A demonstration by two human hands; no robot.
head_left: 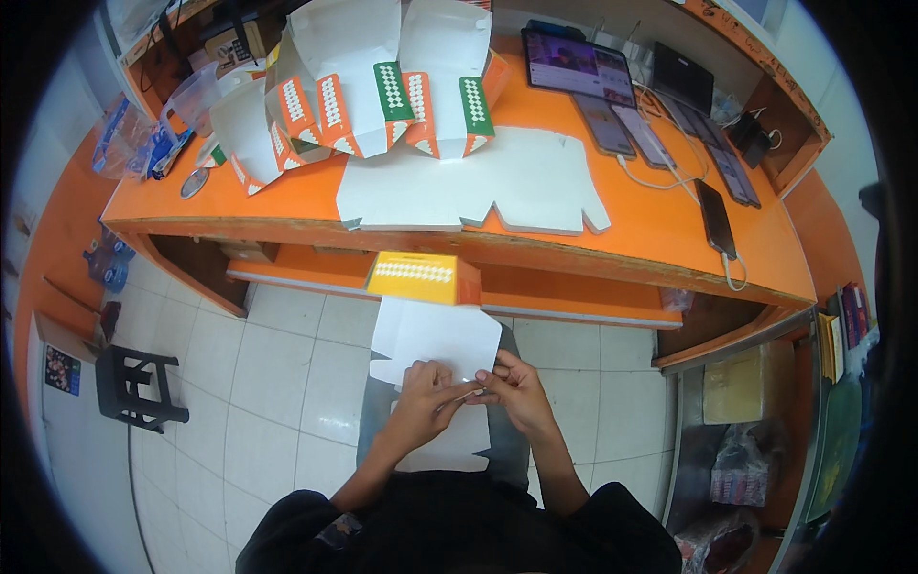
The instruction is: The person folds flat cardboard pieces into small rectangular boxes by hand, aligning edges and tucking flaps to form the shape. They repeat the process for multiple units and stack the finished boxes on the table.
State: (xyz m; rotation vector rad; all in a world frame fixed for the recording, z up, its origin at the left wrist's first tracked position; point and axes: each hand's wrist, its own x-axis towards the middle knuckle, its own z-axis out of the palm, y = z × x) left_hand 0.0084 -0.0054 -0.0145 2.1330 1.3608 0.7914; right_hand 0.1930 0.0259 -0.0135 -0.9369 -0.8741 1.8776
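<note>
On my lap lies a partly folded cardboard food box (440, 330), white inside, with a yellow and orange printed end pointing toward the desk. My left hand (427, 397) is closed at its near part, knuckles bent over the white board and index finger reaching toward the right. Opposite it, my right hand (513, 390) pinches a flap at the box's right near corner. The fingertips of both hands almost meet there. Another white piece of board (445, 445) shows below my hands, on my lap; whether it joins the box I cannot tell.
Across the orange desk (287, 218) lies a stack of flat white box blanks (469, 182). Behind it stand several opened printed boxes (359, 105). A tablet (579, 67) and several phones (714, 218) with cables are at right. A dark stool (142, 387) stands on the left floor.
</note>
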